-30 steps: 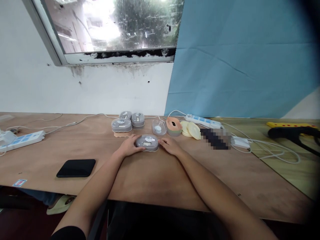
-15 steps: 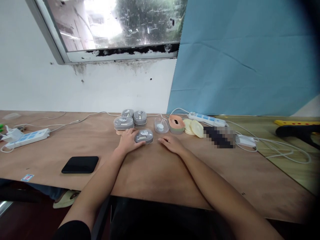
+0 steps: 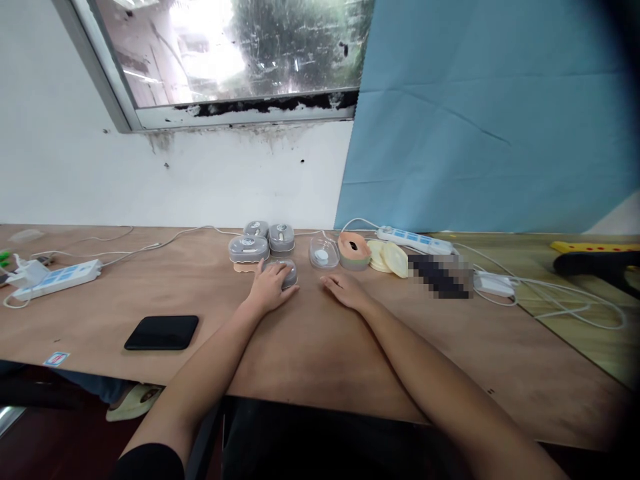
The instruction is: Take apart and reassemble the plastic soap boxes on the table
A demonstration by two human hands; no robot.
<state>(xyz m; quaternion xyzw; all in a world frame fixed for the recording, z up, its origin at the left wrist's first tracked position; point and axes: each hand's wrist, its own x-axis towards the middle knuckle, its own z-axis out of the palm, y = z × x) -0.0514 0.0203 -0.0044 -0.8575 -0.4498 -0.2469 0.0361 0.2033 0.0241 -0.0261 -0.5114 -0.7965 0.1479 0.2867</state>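
My left hand point(image 3: 269, 287) lies over a small grey box with a clear lid point(image 3: 289, 275), fingers across its top and thumb along the near side. The hand covers much of that box. Behind it are several similar lidded grey boxes point(image 3: 249, 249), one with a peach-coloured edge beneath it. My right hand point(image 3: 345, 291) rests on the table with nothing held, its fingers loosely bent and slightly apart. Just beyond it are a clear lid point(image 3: 323, 253), a peach-and-grey box part with a dark slot point(image 3: 354, 251), and several cream oval pieces point(image 3: 393, 259).
A black phone point(image 3: 161, 333) lies on the brown tabletop point(image 3: 320, 360) at left. Power strips stand at left point(image 3: 60, 278) and at the back right point(image 3: 415, 239), with white cables around. A blurred dark item point(image 3: 443, 276) and a white adapter point(image 3: 493, 283) are at right.
My left hand has moved right, from beside the grey box to on top of it. The right hand stays nearly in place.
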